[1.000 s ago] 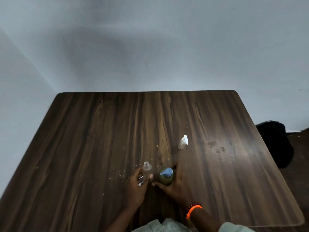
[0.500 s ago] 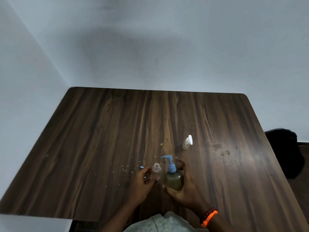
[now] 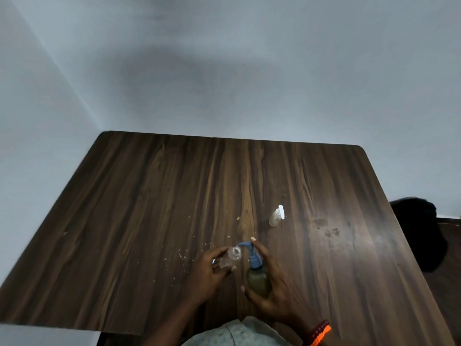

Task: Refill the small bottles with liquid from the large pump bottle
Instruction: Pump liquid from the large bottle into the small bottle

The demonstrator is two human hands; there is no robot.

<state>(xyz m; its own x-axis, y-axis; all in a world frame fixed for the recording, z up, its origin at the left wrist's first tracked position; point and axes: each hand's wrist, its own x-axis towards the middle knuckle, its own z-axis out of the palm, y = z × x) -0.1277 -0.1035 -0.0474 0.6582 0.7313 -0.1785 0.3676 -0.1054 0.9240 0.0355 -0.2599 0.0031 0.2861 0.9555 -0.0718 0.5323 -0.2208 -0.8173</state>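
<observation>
Fingers of the left hand [image 3: 208,272] wrap a small clear uncapped plastic bottle [image 3: 230,257], tilting its mouth toward the blue pump spout [image 3: 244,244], just beside it. The right hand [image 3: 270,288] clasps the large olive-green pump bottle [image 3: 258,280] upright, forefinger laid on the pump head. Beyond them stands a second small bottle with white cap [image 3: 276,216] on the dark wooden table [image 3: 149,196].

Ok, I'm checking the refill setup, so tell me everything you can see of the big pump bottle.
The pump bottle has a rounded, see-through plastic body that looks olive green with liquid, and a blue pump head with a curved spout. It is tilted away from the person. The right hand grips its body, one finger up on the pump top. The spout tip sits at the open mouth of the small clear bottle, which the left hand holds.
</observation>
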